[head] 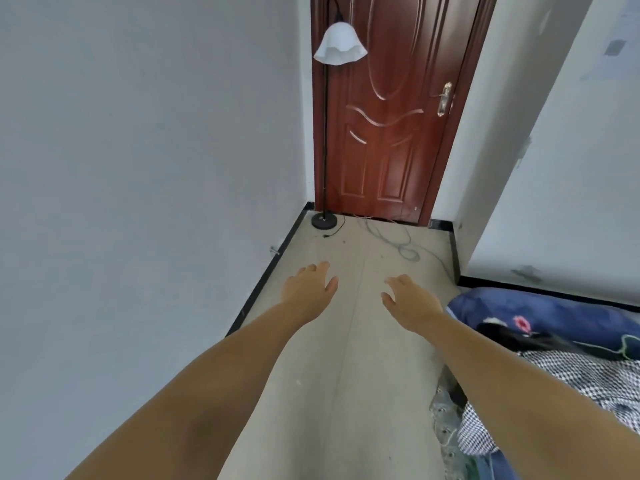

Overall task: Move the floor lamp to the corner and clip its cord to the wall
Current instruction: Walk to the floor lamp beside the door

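The floor lamp stands in the far left corner by the door: a white bell shade (340, 45), a thin black pole (325, 140) and a round black base (324, 221). Its black cord (335, 231) trails a short way from the base across the floor, ending in a plug. A small metal clip or peg (274, 251) sticks out of the left wall just above the black skirting. My left hand (310, 282) and my right hand (410, 299) reach forward over the floor, fingers apart, holding nothing, well short of the lamp.
A reddish-brown door (391, 109) with a brass handle (444, 98) closes the passage end. A grey cable (401, 244) loops on the floor in front of it. A bed with a blue floral pillow (554, 317) and checked cover (588, 379) lies at the right. White walls flank the narrow floor strip.
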Demonstrator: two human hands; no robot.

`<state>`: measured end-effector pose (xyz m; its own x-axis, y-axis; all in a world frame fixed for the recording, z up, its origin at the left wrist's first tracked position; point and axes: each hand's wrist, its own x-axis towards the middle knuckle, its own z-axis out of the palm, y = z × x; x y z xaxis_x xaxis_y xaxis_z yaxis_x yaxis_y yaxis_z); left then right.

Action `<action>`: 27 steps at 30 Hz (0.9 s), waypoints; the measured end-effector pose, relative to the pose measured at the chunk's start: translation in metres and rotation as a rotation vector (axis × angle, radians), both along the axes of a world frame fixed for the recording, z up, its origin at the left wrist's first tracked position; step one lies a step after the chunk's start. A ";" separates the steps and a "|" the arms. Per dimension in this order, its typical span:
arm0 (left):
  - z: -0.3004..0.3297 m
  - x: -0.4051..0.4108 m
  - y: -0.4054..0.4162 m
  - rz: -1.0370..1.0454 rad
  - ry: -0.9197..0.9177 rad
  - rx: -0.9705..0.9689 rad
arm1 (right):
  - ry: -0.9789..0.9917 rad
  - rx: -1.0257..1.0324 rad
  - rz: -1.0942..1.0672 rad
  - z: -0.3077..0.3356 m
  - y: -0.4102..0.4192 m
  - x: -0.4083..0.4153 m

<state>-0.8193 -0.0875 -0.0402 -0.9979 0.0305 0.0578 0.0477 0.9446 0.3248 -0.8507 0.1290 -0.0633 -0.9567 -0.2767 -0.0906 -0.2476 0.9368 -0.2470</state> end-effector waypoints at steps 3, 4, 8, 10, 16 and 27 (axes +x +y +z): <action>-0.010 -0.072 -0.015 0.018 -0.027 0.011 | -0.021 0.023 0.004 -0.006 -0.009 -0.074; -0.014 -0.099 -0.021 0.027 -0.029 0.010 | -0.024 0.031 0.011 -0.009 -0.014 -0.101; -0.023 -0.218 -0.046 0.034 0.013 0.019 | 0.009 0.030 -0.009 -0.016 -0.039 -0.216; -0.023 -0.282 -0.056 0.011 0.023 0.021 | 0.006 0.021 -0.037 -0.014 -0.050 -0.273; 0.008 -0.467 -0.066 -0.095 0.058 0.028 | 0.005 -0.003 -0.133 0.005 -0.056 -0.430; -0.025 -0.751 -0.048 -0.052 0.017 0.039 | -0.012 -0.015 -0.134 -0.018 -0.033 -0.725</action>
